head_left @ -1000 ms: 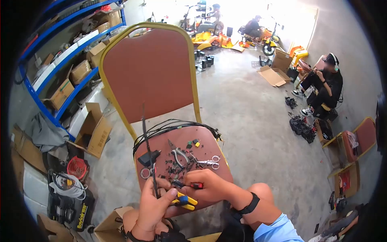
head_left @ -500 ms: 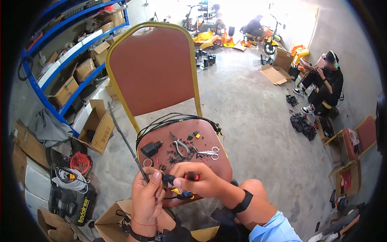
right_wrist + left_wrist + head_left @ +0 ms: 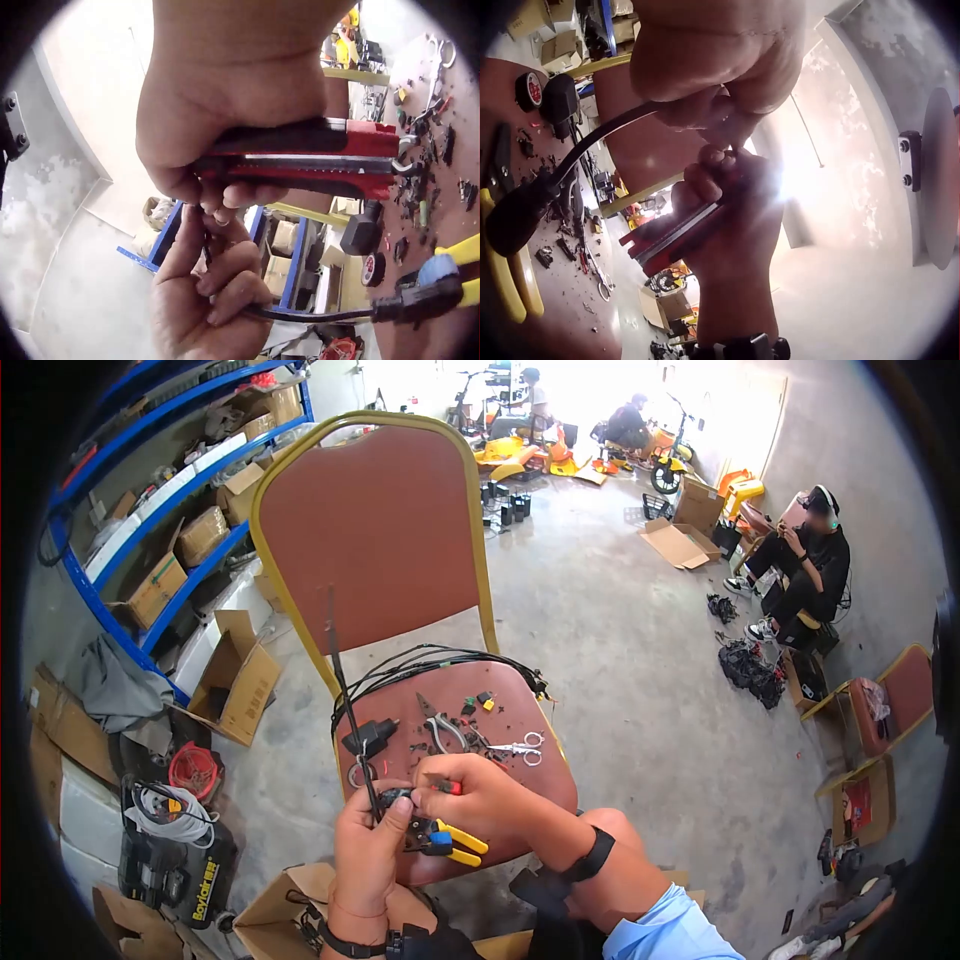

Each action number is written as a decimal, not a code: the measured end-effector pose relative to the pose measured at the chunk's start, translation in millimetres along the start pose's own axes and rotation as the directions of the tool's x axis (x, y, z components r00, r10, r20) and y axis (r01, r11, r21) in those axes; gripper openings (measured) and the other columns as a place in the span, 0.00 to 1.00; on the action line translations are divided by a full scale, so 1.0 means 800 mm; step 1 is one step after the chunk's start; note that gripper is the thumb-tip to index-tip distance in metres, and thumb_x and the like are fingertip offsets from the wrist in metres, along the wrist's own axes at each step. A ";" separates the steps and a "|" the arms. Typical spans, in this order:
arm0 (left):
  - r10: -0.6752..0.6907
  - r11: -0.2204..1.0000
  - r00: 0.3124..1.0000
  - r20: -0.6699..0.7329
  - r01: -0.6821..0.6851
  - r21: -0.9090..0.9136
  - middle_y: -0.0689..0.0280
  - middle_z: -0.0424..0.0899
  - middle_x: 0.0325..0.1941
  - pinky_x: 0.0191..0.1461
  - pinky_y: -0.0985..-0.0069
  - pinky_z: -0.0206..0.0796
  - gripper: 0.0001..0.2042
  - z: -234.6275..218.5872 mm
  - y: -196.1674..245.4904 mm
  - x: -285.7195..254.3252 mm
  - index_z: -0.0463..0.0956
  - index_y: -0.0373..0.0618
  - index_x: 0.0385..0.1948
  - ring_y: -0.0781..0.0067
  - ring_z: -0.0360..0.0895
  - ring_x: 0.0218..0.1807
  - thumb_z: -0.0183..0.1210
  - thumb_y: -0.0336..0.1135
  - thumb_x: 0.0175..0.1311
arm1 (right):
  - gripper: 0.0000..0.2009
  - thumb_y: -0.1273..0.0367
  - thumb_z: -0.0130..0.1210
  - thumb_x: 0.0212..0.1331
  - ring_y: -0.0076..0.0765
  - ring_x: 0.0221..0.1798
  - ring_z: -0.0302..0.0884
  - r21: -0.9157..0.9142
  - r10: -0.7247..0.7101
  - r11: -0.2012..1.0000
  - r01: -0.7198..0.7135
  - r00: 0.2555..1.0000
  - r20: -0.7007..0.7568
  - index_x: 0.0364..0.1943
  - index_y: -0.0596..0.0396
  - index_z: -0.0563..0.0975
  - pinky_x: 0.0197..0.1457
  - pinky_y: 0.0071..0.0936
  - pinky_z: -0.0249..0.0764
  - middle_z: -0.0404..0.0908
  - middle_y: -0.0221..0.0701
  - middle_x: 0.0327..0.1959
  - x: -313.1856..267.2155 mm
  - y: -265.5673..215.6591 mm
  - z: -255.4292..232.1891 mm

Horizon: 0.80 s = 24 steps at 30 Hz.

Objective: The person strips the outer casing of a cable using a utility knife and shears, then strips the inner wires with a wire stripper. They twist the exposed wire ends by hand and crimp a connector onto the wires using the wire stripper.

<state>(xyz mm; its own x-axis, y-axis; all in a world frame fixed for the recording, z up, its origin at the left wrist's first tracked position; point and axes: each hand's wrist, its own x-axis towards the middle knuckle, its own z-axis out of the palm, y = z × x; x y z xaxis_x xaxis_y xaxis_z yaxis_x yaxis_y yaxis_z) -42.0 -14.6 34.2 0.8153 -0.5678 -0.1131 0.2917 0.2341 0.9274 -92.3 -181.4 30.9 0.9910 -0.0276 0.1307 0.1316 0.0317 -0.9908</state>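
Note:
My left hand (image 3: 365, 850) pinches a thin black cable (image 3: 322, 316) between thumb and fingers. One end of the cable rises past the seat in the head view; a black connector (image 3: 519, 221) hangs on another stretch. A red and black utility knife (image 3: 367, 141) lies in my right hand (image 3: 475, 795), gripped under the curled fingers. In the right wrist view, both hands' fingertips meet at the cable, and they hide the spot being worked on. Below them, a tool with yellow handles (image 3: 465, 838) rests on the chair seat (image 3: 510, 690).
Grey pliers (image 3: 445, 730), scissors (image 3: 525, 748), a tape roll (image 3: 529, 90), a black block-shaped plug (image 3: 370, 738) and black scraps lie on the seat. Coiled black cables (image 3: 420, 657) run along its back. Cardboard boxes (image 3: 232, 680) and blue shelving (image 3: 85, 600) stand left; a seated person (image 3: 810, 560) is at right.
The cable's upper end swung left, then came back nearly upright. Both hands shifted left overall and stayed close together, with the knife still in the right. The yellow-handled tool shows more than half a second ago.

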 end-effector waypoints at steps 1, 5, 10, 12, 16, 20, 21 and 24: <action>0.014 0.999 0.999 -0.030 -0.013 0.042 0.70 0.81 0.33 0.26 0.88 0.61 0.07 -0.001 -0.001 0.002 0.76 0.39 0.42 0.86 0.72 0.26 0.60 0.28 0.66 | 0.08 0.72 0.56 0.60 0.21 0.32 0.65 -0.019 0.028 0.999 -0.028 0.999 0.015 0.27 0.62 0.71 0.38 0.27 0.66 0.69 0.29 0.24 0.001 -0.003 -0.003; -0.042 0.999 0.999 -0.026 0.041 -0.009 0.70 0.81 0.32 0.29 0.87 0.64 0.06 -0.014 -0.002 0.009 0.77 0.38 0.38 0.86 0.73 0.29 0.63 0.27 0.63 | 0.07 0.73 0.54 0.62 0.19 0.33 0.66 -0.036 0.062 0.998 -0.058 0.990 0.123 0.27 0.60 0.73 0.39 0.24 0.66 0.73 0.25 0.26 0.008 -0.002 -0.026; 0.008 0.994 0.992 -0.125 0.005 0.106 0.71 0.79 0.29 0.25 0.88 0.57 0.06 0.003 -0.003 0.019 0.76 0.39 0.36 0.88 0.70 0.26 0.63 0.27 0.62 | 0.08 0.71 0.56 0.62 0.19 0.33 0.69 0.074 0.200 0.974 -0.212 0.970 0.141 0.28 0.60 0.75 0.39 0.24 0.68 0.75 0.24 0.28 0.009 -0.016 -0.040; 0.002 0.994 0.989 -0.145 0.014 0.111 0.73 0.76 0.26 0.22 0.88 0.52 0.06 0.015 -0.001 0.031 0.75 0.40 0.37 0.89 0.65 0.22 0.62 0.28 0.63 | 0.07 0.69 0.57 0.63 0.20 0.34 0.72 0.069 0.223 0.973 -0.222 0.975 -0.018 0.32 0.59 0.77 0.38 0.23 0.69 0.76 0.25 0.29 0.021 0.006 -0.054; -0.074 0.996 0.994 -0.080 0.078 0.043 0.74 0.72 0.22 0.17 0.87 0.46 0.08 0.058 0.027 0.057 0.72 0.43 0.39 0.90 0.60 0.16 0.62 0.30 0.64 | 0.13 0.68 0.59 0.62 0.22 0.36 0.77 0.429 0.357 0.866 -0.256 0.918 -0.172 0.46 0.60 0.74 0.35 0.20 0.74 0.79 0.30 0.33 0.040 0.030 -0.095; -0.070 0.997 0.998 0.003 0.070 -0.024 0.74 0.75 0.25 0.17 0.87 0.48 0.07 0.093 0.028 0.067 0.73 0.43 0.38 0.91 0.60 0.17 0.62 0.30 0.64 | 0.25 0.71 0.59 0.57 0.26 0.36 0.75 0.383 0.392 0.895 -0.230 0.815 -0.427 0.58 0.61 0.65 0.37 0.24 0.74 0.77 0.34 0.40 0.038 0.059 -0.108; -0.062 0.998 0.998 0.002 0.062 -0.016 0.73 0.75 0.25 0.17 0.87 0.48 0.07 0.099 0.021 0.068 0.73 0.43 0.39 0.90 0.60 0.16 0.62 0.31 0.64 | 0.27 0.73 0.57 0.58 0.28 0.38 0.76 0.325 0.392 0.907 -0.269 0.820 -0.416 0.61 0.61 0.61 0.39 0.24 0.74 0.77 0.35 0.42 0.037 0.058 -0.109; -0.054 0.999 0.999 -0.005 0.054 0.006 0.71 0.76 0.26 0.16 0.87 0.48 0.08 0.104 0.009 0.070 0.73 0.44 0.39 0.89 0.60 0.15 0.62 0.31 0.64 | 0.32 0.77 0.55 0.56 0.30 0.44 0.75 0.147 0.362 0.932 -0.331 0.862 -0.355 0.66 0.60 0.57 0.45 0.25 0.73 0.75 0.37 0.46 0.032 0.047 -0.105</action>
<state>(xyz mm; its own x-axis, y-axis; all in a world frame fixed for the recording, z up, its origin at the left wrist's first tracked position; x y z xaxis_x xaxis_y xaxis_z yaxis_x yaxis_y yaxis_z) -35.6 -110.5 64.5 0.8010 -0.5756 -0.1647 0.3322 0.1986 0.9221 -63.7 -264.9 -5.7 0.8936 -0.3671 -0.2584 -0.2017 0.1859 -0.9616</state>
